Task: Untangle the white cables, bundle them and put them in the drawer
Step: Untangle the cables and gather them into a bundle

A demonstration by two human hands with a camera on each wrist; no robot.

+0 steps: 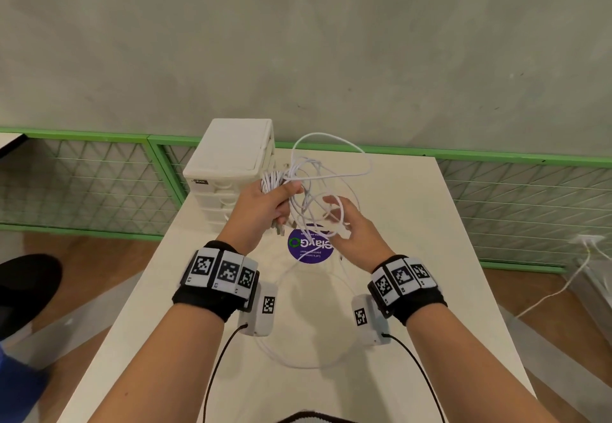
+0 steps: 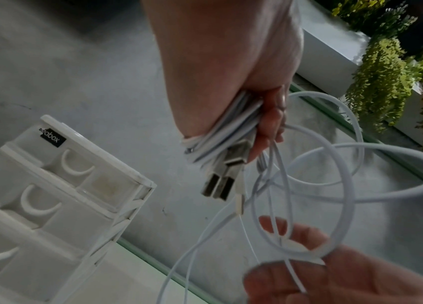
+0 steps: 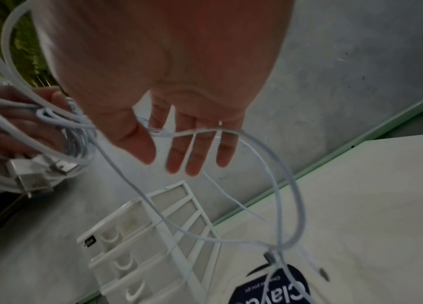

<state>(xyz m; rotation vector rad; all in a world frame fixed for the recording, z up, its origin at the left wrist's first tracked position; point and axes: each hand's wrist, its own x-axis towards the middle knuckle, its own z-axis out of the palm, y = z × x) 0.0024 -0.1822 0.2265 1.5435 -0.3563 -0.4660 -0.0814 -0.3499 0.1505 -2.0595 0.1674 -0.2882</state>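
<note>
My left hand (image 1: 276, 202) grips a coiled bundle of white cables (image 1: 273, 181) above the table, in front of the white drawer unit (image 1: 228, 158). Metal USB plugs (image 2: 218, 185) stick out below the fist (image 2: 231, 72). Loose white loops (image 1: 331, 164) spill from the bundle to the right. My right hand (image 1: 342, 224) is beside them, its fingers (image 3: 192, 148) straight and spread, with one thin strand (image 3: 231, 131) lying across them. Another white cable loop (image 1: 308, 361) rests on the table between my wrists. The unit's drawers (image 2: 57, 197) look pushed in.
The white table (image 1: 430, 290) carries a round purple sticker (image 1: 309, 245) under the hanging strands. A green mesh fence (image 1: 530, 197) and a grey wall stand behind it. A separate white cord (image 1: 563, 290) runs on the floor at right. A black shoe (image 1: 26, 283) is at left.
</note>
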